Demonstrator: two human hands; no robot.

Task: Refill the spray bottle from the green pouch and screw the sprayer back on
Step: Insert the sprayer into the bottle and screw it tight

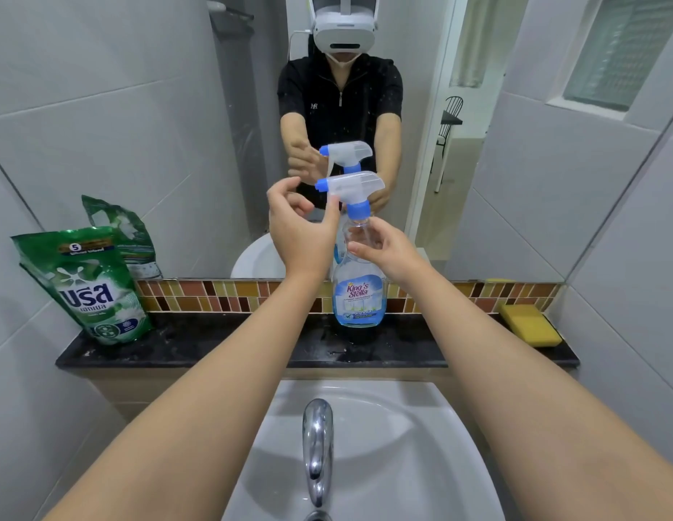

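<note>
I see a clear spray bottle (358,291) with pale blue liquid low in it and a blue-and-white label. Its sprayer (350,191) is translucent white with a blue nozzle and collar. The pouch (87,285) is green with white lettering. The ledge (222,344) is speckled black, the tile strip (229,295) mixed brown, amber and olive, and the sponge (530,325) yellow.

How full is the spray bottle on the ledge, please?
Nearly empty: the spray bottle shows blue liquid only at its base, clear above. It stands upright on the black ledge.
</note>
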